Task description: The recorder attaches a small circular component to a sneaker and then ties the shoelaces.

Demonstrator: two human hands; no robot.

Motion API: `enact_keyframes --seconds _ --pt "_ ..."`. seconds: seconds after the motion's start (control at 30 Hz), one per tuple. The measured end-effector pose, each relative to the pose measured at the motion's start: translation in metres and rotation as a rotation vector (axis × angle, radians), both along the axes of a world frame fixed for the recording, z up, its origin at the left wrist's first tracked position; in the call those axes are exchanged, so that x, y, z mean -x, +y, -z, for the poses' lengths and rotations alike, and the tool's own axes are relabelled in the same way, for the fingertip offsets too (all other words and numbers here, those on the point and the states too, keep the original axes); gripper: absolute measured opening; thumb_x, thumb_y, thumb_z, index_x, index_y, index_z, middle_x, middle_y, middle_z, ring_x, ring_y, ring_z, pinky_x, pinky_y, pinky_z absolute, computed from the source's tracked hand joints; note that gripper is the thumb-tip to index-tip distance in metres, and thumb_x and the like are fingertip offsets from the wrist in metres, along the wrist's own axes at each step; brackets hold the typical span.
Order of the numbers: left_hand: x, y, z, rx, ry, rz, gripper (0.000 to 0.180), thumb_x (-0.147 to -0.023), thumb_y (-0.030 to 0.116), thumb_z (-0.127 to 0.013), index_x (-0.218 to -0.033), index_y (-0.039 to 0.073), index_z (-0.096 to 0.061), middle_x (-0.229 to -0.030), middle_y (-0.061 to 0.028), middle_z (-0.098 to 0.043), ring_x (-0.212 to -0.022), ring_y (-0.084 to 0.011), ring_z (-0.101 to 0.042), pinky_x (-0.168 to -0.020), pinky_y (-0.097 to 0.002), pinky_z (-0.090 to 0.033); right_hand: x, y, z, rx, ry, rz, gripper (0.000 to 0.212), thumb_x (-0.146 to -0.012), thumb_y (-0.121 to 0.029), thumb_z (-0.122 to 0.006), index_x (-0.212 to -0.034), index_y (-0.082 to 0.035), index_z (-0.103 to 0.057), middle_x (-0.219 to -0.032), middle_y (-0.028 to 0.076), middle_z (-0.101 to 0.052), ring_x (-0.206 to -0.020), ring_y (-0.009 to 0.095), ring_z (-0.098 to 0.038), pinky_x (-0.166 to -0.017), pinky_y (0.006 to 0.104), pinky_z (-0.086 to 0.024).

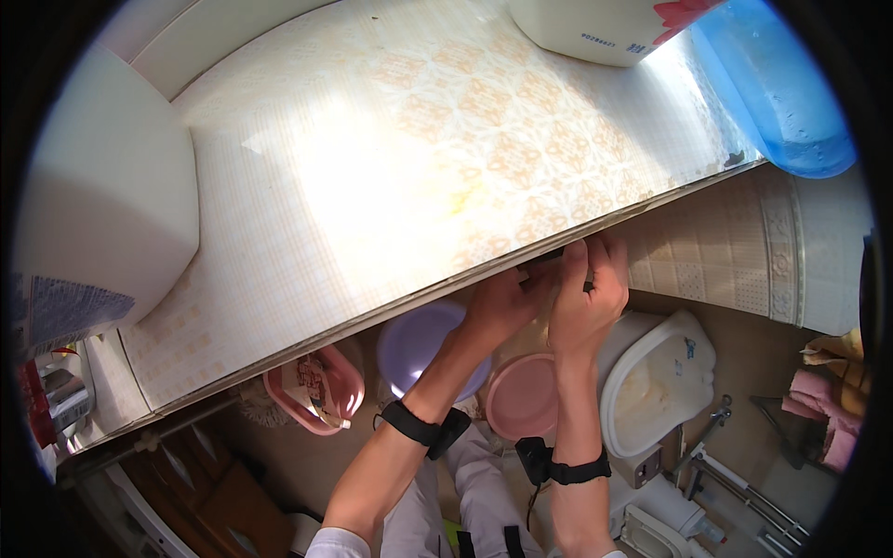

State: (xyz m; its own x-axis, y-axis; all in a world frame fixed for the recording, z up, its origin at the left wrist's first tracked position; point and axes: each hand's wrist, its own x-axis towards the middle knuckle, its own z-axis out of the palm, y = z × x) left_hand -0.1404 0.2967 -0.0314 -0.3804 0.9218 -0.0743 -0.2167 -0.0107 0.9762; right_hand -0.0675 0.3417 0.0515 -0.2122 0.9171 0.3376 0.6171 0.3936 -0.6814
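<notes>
Dark item at patterned shelf edge

Partly hidden; sits between left hand and right hand. Fingers bent on both; whether either has hold of it is not discernible. Purple basin below.

A purple basin between 2 pink basins; upper right, a blue container.

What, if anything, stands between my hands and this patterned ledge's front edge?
Nothing visible: your right hand and left hand are right at the front edge of the patterned ledge. The purple basin and round pink basin sit lower, out of the way. The ledge's underside is hidden.
</notes>
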Motion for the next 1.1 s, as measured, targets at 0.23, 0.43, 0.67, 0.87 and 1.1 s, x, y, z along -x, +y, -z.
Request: enact_keyframes --seconds 0.23,0.43,0.67,0.87,1.1 --pt "0.001 -0.002 0.009 0.020 0.224 -0.068 0.037 -0.095 0.021 -0.069 -0.125 -0.001 -0.064 -0.112 -0.0180 -0.071 -0.094 -0.0258 -0.070 -0.078 -0.0398 -0.056 0.005 -0.020 -0.015 -0.120 0.050 -0.089 0.050 -0.083 -0.026 -0.084 -0.121 0.001 -0.065 -0.114 0.017 -0.067 -0.109 0.038 -0.064 -0.088 0.0431 -0.054" --pt "0.006 -0.001 0.003 0.143 0.170 0.044 0.038 -0.095 0.022 -0.070 -0.125 -0.001 -0.064 -0.107 -0.0165 -0.071 -0.094 -0.0250 -0.069 -0.078 -0.0380 -0.055 -0.002 -0.014 -0.021 -0.180 -0.295 -0.108 0.053 -0.082 -0.032 -0.085 -0.121 -0.001 -0.064 -0.117 0.017 -0.063 -0.100 0.039 -0.063 -0.078 0.0445 -0.054" --pt "-0.005 0.007 0.005 -0.161 0.187 -0.324 0.013 -0.095 0.015 -0.069 -0.098 0.003 -0.071 -0.076 -0.0058 -0.071 -0.071 -0.0119 -0.065 -0.063 -0.0322 -0.052 0.004 0.005 -0.024 -0.049 -0.271 -0.111 0.053 -0.093 -0.041 -0.073 -0.123 0.001 -0.062 -0.114 0.021 -0.059 -0.100 0.042 -0.062 -0.077 0.0455 -0.054" --pt "0.003 0.002 0.013 0.163 0.295 0.000 0.039 -0.094 0.019 -0.070 -0.126 -0.001 -0.064 -0.107 -0.0204 -0.071 -0.098 -0.0317 -0.070 -0.082 -0.0389 -0.055 0.008 -0.023 -0.012 -0.066 0.145 -0.082 0.060 -0.075 -0.024 -0.092 -0.120 0.000 -0.062 -0.117 0.021 -0.061 -0.103 0.039 -0.064 -0.080 0.0432 -0.055" --pt "0.005 0.004 0.007 -0.018 0.232 -0.185 0.020 -0.098 0.021 -0.071 -0.091 0.003 -0.071 -0.069 -0.0055 -0.067 -0.060 -0.0141 -0.064 -0.056 -0.0327 -0.049 0.003 -0.014 -0.013 -0.224 -0.134 -0.079 0.046 -0.080 -0.026 -0.086 -0.112 -0.002 -0.064 -0.094 0.013 -0.067 -0.096 0.035 -0.064 -0.073 0.0435 -0.053"
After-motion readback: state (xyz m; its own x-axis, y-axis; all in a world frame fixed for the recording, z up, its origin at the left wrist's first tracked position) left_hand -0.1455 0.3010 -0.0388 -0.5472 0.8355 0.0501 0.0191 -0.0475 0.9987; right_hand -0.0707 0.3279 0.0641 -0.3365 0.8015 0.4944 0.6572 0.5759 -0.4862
